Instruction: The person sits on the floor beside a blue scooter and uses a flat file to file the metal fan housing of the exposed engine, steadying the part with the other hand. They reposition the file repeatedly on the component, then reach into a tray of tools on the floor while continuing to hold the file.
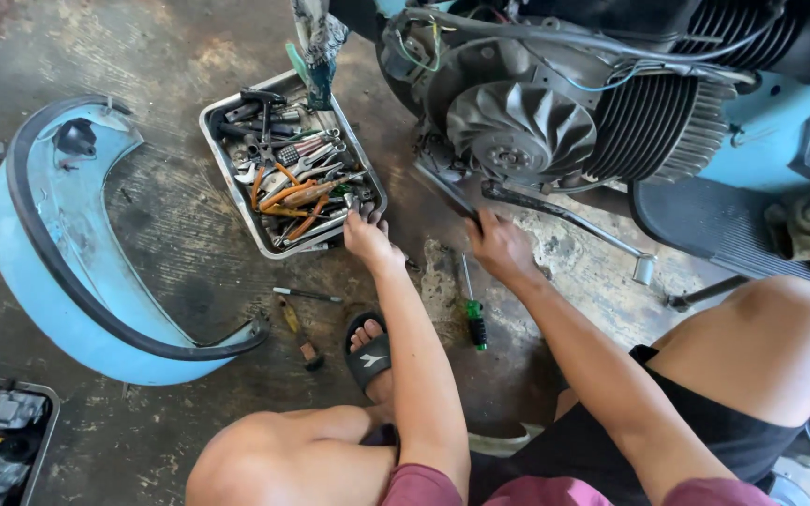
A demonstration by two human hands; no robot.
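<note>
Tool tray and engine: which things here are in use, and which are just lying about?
In use:
left hand reaching into tool tray
right hand gripping dark tool at the engine

Lying about:
green screwdriver
blue side panel
parts tray

Tool tray [220, 178] sitting on floor left of engine [555, 122]. Left hand [367, 239] reaching into tray's near right corner; right hand [502, 248] lying right of it, under engine. Screwdriver [472, 309] lying between forearms. Body panel [77, 253] lying left of tray.
</note>
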